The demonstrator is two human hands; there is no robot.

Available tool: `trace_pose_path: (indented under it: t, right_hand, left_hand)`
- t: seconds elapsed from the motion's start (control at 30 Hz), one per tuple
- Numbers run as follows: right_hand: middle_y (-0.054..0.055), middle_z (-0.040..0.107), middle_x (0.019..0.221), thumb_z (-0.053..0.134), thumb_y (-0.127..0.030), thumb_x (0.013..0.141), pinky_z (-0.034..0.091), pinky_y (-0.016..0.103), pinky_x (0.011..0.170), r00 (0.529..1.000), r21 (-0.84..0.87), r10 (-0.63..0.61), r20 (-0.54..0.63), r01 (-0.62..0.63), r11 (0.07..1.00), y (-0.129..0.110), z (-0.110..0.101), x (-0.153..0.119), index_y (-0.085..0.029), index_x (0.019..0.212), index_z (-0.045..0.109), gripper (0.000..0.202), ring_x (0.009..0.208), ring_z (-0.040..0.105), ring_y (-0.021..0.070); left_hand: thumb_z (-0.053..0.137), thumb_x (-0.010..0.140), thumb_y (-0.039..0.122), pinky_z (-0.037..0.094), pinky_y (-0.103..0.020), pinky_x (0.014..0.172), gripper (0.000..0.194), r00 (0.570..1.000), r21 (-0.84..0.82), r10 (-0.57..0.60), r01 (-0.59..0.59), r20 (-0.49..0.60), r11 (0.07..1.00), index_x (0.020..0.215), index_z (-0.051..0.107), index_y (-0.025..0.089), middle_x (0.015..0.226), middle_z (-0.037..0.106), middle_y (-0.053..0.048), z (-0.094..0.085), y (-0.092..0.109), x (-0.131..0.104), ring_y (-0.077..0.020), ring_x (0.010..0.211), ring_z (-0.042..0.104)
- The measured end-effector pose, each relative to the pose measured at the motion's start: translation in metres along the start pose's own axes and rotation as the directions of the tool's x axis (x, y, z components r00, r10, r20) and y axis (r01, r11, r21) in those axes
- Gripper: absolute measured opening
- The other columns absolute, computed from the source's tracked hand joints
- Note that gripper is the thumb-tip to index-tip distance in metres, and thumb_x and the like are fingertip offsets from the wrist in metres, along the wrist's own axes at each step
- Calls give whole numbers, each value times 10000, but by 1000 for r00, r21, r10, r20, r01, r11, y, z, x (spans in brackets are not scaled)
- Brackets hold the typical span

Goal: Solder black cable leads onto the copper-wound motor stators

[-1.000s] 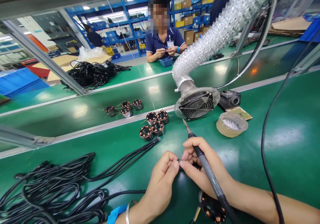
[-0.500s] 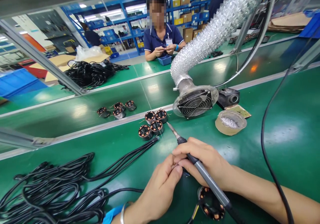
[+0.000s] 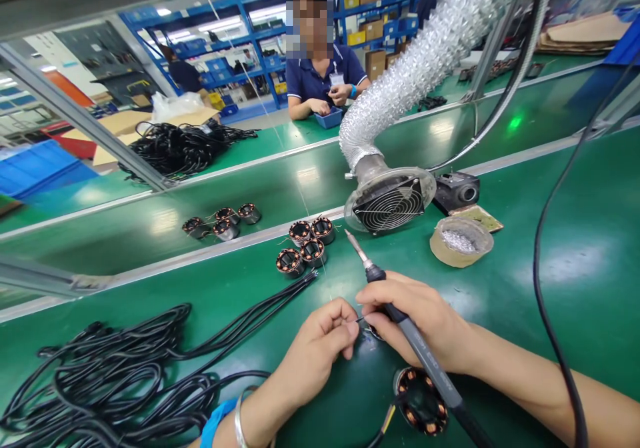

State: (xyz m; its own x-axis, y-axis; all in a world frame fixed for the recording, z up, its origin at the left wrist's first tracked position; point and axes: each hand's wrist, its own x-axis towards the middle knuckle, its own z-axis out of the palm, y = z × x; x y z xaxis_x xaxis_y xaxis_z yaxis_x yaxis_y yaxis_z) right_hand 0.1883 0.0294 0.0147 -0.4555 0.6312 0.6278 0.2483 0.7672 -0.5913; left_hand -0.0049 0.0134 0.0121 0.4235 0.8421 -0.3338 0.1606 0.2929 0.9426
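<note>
My right hand [image 3: 425, 315] is closed round a soldering iron [image 3: 425, 356], its bare tip pointing up and away above the bench. My left hand [image 3: 323, 345] is closed in a pinch on a thin dark wire [image 3: 359, 319]. The wire spans the small gap to my right fingertips, which also seem to touch it. Below the iron lies a motor stator [image 3: 417, 401] with copper windings; a cable with coloured wires [image 3: 389, 418] reaches its left side. Another small round part [image 3: 374, 332] is mostly hidden behind my right fingers.
Coiled black cables [image 3: 115, 375] cover the left. Several stators [image 3: 312, 253] stand ahead, more [image 3: 226, 227] on the belt. A fume extractor [image 3: 393, 205], a tin of metallic bits [image 3: 461, 243] and an iron holder [image 3: 457, 193] stand beyond my right hand. A co-worker [image 3: 323, 78] sits opposite.
My hands have drawn slightly apart, showing the thin wire between them. The iron's tip has shifted up and right. The stators on the belt moved left. The co-worker's hand lowered to a blue bin.
</note>
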Motion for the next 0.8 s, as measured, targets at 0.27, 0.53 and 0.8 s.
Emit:
trace_pose_path:
  t: [0.27, 0.53, 0.8]
  right_hand:
    - [1, 623, 745, 487, -45, 875, 455, 260, 570, 991, -100, -11, -137, -3, 995, -4, 11, -1, -213, 1023, 554, 233, 605, 485, 144]
    - [-1, 674, 798, 507, -67, 881, 480, 258, 607, 985, -86, 89, -146, -102, 991, 0, 15, -4, -218, 1052, 587, 242, 652, 535, 145]
    - [5, 713, 850, 512, -97, 930, 537, 251, 663, 971, -13, 162, -174, -167, 986, -13, -17, -9, -218, 1318, 538, 408, 715, 642, 138]
  left_hand:
    - [623, 822, 518, 149, -228, 468, 371, 998, -103, -38, 33, -46, 994, 714, 506, 183, 515, 272, 110, 0, 0, 8, -67, 460, 164]
    - [609, 797, 420, 177, -213, 453, 271, 990, -15, -34, 32, -135, 999, 698, 531, 180, 508, 361, 91, -2, 1, 12, -73, 464, 246]
    - [565, 783, 330, 129, -226, 426, 178, 974, -58, -61, 50, -219, 997, 688, 538, 183, 508, 262, 116, -5, -5, 17, -51, 404, 155]
